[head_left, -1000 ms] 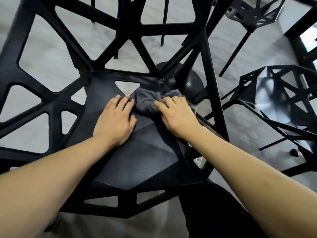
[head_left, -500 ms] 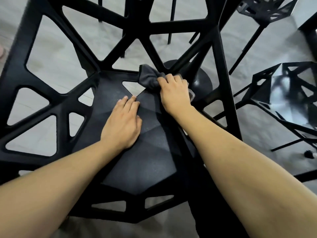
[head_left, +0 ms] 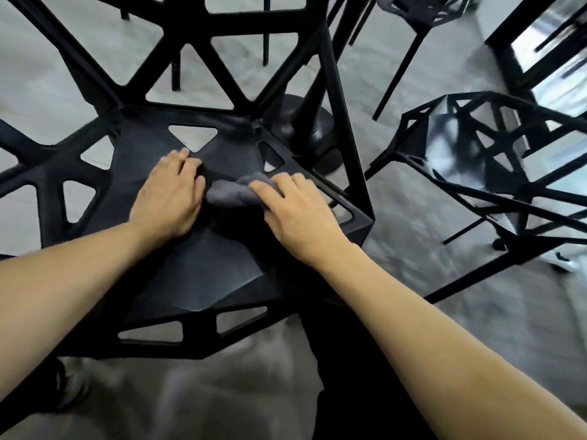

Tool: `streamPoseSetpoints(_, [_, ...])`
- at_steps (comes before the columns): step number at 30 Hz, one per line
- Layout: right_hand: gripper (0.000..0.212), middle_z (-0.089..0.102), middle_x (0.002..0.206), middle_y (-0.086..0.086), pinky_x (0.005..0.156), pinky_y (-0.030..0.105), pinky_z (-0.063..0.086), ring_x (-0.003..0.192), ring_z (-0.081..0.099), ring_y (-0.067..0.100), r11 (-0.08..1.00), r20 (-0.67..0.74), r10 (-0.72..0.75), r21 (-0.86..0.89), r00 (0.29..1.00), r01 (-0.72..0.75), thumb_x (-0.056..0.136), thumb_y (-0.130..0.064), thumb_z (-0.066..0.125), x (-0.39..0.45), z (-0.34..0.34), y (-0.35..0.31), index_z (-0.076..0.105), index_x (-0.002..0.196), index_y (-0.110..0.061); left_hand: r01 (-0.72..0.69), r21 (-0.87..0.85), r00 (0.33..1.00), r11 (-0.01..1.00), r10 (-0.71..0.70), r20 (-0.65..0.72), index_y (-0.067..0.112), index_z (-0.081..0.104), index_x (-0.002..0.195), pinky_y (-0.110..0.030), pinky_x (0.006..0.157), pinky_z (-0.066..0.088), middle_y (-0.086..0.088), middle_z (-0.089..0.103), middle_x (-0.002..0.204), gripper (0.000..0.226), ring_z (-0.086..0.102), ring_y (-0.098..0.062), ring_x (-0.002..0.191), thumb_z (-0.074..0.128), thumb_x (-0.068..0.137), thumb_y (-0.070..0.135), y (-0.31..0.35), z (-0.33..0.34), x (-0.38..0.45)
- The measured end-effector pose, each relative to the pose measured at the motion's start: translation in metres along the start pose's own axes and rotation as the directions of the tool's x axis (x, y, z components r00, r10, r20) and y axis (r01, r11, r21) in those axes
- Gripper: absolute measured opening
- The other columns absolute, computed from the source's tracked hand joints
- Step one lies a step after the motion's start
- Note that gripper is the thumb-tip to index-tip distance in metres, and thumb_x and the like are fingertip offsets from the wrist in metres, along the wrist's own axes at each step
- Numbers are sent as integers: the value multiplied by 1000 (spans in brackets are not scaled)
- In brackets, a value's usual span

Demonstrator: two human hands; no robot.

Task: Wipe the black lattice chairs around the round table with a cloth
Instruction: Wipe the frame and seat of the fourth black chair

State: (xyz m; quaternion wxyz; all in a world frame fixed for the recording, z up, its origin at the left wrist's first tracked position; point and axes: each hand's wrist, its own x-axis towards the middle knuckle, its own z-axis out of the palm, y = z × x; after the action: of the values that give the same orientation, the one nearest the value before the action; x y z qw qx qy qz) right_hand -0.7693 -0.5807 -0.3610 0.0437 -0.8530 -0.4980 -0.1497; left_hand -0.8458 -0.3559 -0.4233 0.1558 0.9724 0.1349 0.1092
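Observation:
A black lattice chair (head_left: 203, 274) fills the middle of the view, seen from above its faceted seat. A bunched grey cloth (head_left: 233, 193) lies on the right half of the seat. My right hand (head_left: 298, 214) lies on top of the cloth, fingers spread over it and pressing it to the seat. My left hand (head_left: 171, 198) rests flat on the seat just left of the cloth, fingers pointing toward the backrest. The frame is blurred by motion.
A second black lattice chair (head_left: 495, 163) stands at the right. A third chair (head_left: 422, 11) is at the top right. The table's black pedestal base (head_left: 301, 122) sits behind the near chair. Grey floor lies all around. My dark trouser leg (head_left: 346, 376) is below.
My right hand has pulled the cloth back from the seat's rear corner toward me, onto the right half of the seat. My left hand has stayed on the seat.

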Motion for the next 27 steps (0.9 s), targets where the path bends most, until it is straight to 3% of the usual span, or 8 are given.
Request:
streamPoseSetpoints(3, [45, 64, 116, 10, 80, 47, 46, 96, 58, 36, 998, -188, 15, -61, 982, -27, 87, -19, 63, -2, -31, 31, 65, 131, -17, -34, 113, 999, 993, 39, -36, -3, 56, 126, -58, 103, 41, -30, 53, 133, 31, 53, -49, 114, 51, 99, 11, 9, -4, -3])
streamPoseSetpoints(5, [39, 67, 112, 8, 81, 46, 46, 96, 60, 35, 986, -109, -8, -164, 994, -10, 85, -23, 65, -4, -28, 56, 68, 123, -18, -70, 154, 997, 986, 72, -11, -3, 58, 126, -59, 97, 45, -31, 56, 130, 37, 57, -50, 109, 46, 98, 18, 21, -5, -6])
streamPoseSetpoints(8, [37, 66, 99, 10, 80, 47, 46, 89, 60, 35, 956, 145, -10, -289, 989, 52, 84, -28, 56, -15, -10, 69, 67, 116, -11, 68, 78, 986, 995, -79, 150, 6, 40, 152, -53, 119, 23, -24, 36, 157, 59, 35, -46, 142, 36, 104, 40, 45, 7, -25])
streamPoseSetpoints(10, [41, 65, 100, 10, 80, 47, 45, 89, 59, 35, 960, 201, 27, -279, 979, 31, 86, -29, 47, -20, -12, 66, 66, 118, -11, 146, 96, 971, 985, -161, 177, 18, 19, 161, -46, 125, 5, -12, 15, 168, 68, 12, -35, 154, 30, 104, 52, 49, 15, -35])
streamPoseSetpoints(14, [35, 64, 100, 6, 77, 41, 36, 86, 55, 32, 959, 88, -16, -282, 996, 40, 87, -32, 49, -55, -28, 67, 67, 113, -16, 175, 102, 963, 979, -192, 190, 24, 11, 163, -44, 127, 0, -5, 6, 170, 71, 3, -29, 156, 24, 101, 58, 49, 11, -33])
streamPoseSetpoints(18, [29, 64, 104, 8, 75, 43, 37, 88, 54, 34, 968, -51, 111, -219, 993, -120, 91, -27, 56, -98, -35, 63, 68, 115, -15, 189, 121, 953, 975, -211, 219, 26, 8, 163, -43, 127, -1, -3, 3, 171, 71, 0, -27, 157, 21, 101, 59, 52, 10, -35])
streamPoseSetpoints(23, [27, 63, 106, 8, 86, 42, 37, 99, 57, 33, 970, -10, 126, -209, 992, -126, 91, -23, 54, -77, -15, 53, 65, 113, -13, 179, 151, 943, 972, -213, 257, 25, 2, 163, -44, 126, -5, -3, -3, 170, 71, -5, -27, 157, 18, 102, 57, 53, 7, -35])
streamPoseSetpoints(27, [25, 61, 100, 13, 81, 47, 42, 95, 56, 36, 973, 22, 143, -189, 990, -136, 92, -23, 48, -26, 12, 50, 62, 108, -10, 169, 140, 940, 976, -202, 273, 25, -1, 163, -43, 126, -7, -3, -6, 170, 71, -8, -26, 156, 16, 102, 57, 53, 6, -34])
